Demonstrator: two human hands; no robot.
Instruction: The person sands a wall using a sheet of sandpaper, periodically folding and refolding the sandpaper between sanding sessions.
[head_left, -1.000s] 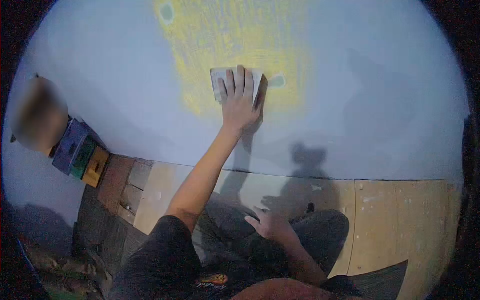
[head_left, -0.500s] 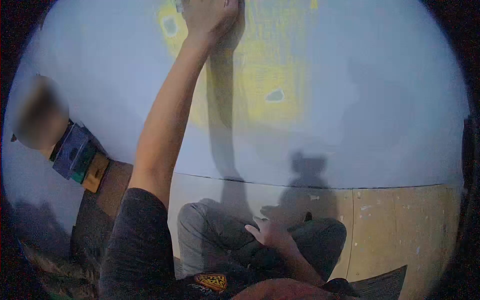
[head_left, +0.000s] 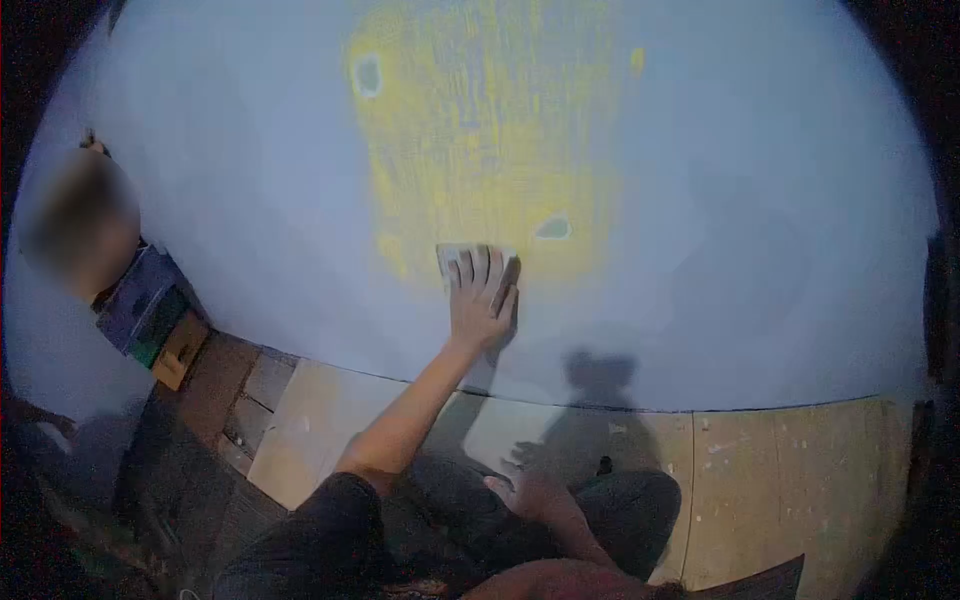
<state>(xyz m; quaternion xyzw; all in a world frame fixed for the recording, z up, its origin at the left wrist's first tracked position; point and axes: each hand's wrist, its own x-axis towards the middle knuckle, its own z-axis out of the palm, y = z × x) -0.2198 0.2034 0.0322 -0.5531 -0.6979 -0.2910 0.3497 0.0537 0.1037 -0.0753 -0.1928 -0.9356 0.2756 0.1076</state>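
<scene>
My left hand (head_left: 482,300) lies against the wall with its fingers stretched over a thin pale sheet (head_left: 447,259), holding it flat to the surface. The sheet is at the lower edge of a yellow patch (head_left: 490,130) on the pale blue-grey wall (head_left: 270,210). Two small grey-green spots show in the yellow, one at its upper left (head_left: 369,76) and one right of my left hand (head_left: 552,228). Near my folded legs (head_left: 625,515), my right hand (head_left: 515,492) is open, its fingers apart and nothing visible in it.
A person (head_left: 150,290) in a blue, green and tan top is at the left. Wooden boards (head_left: 750,470) run along the wall's base, with brown and grey pieces (head_left: 220,380) at the left. A dark flat piece (head_left: 755,583) is at the bottom right.
My left hand has come down from the top of the view to the lower edge of the yellow patch. The view has shifted, showing more wall above.
</scene>
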